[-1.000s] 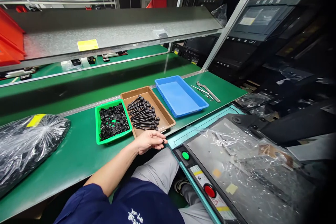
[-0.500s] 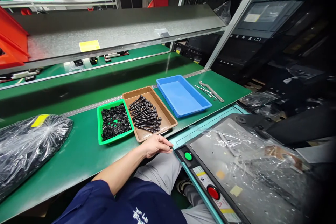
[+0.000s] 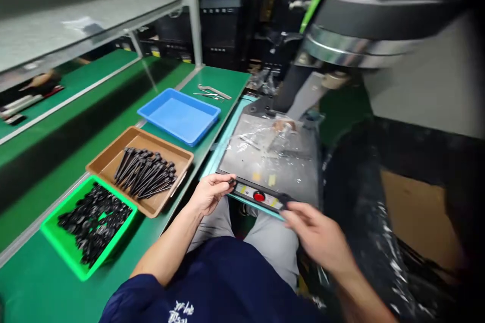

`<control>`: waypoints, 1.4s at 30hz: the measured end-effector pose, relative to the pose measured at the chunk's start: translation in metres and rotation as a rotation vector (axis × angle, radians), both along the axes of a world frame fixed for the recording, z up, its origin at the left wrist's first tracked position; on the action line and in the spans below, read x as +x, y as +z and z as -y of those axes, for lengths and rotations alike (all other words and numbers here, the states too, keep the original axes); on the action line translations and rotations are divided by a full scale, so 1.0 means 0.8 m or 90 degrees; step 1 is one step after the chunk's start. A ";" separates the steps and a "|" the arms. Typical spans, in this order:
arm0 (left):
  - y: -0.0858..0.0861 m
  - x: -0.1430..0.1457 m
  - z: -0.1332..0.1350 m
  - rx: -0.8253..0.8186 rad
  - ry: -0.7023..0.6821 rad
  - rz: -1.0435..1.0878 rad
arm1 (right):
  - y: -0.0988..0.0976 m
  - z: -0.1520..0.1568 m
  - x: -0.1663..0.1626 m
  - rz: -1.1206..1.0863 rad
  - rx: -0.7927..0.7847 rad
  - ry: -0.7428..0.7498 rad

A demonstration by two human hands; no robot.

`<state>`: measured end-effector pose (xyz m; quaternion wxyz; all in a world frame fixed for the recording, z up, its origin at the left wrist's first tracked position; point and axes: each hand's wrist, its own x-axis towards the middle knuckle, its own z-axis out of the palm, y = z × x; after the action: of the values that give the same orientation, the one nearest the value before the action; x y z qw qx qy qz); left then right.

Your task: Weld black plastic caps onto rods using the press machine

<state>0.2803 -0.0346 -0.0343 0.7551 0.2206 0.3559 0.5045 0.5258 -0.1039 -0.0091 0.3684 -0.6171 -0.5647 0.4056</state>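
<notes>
My left hand [image 3: 210, 194] is closed in a pinch on a small black part [image 3: 231, 180], held over the near left corner of the machine's control panel. Across from it my right hand [image 3: 320, 234], blurred, has its fingertips together at the panel's right end. A dark thing [image 3: 283, 199] shows at those fingertips; whether it is a held piece or part of the panel I cannot make out. Between the hands is a red button [image 3: 259, 196]. To the left, a green tray [image 3: 131, 217] holds many small black parts, and a brown tray [image 3: 109, 159] holds black bolt-like rods.
A blue tray [image 3: 178, 113] stands on the green bench [image 3: 151, 73] behind the brown one. Beyond it lie a wrench [image 3: 215, 92] and thin metal tools. Plastic film covers the machine's plate [image 3: 242, 154]. A large machine head [image 3: 352, 45] hangs above, and a metal post [image 3: 194, 15] rises at the bench's end.
The view has swung to the right, toward the machine. My right hand has come into view at the panel. My left hand keeps its pinch and is now at the panel's left end.
</notes>
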 end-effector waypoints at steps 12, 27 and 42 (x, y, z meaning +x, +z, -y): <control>0.007 0.020 0.021 0.045 -0.083 0.034 | -0.029 -0.007 -0.086 -0.275 -0.026 0.080; 0.010 0.014 0.018 0.076 -0.153 -0.013 | -0.021 0.005 -0.084 -0.716 -0.290 0.076; 0.007 0.025 0.025 0.212 -0.143 -0.245 | -0.041 0.012 -0.090 -0.737 -0.222 0.033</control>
<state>0.3005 -0.0545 -0.0287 0.6779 0.4716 0.3783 0.4183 0.4535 -0.1136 -0.0420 0.4992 -0.3335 -0.2127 0.7709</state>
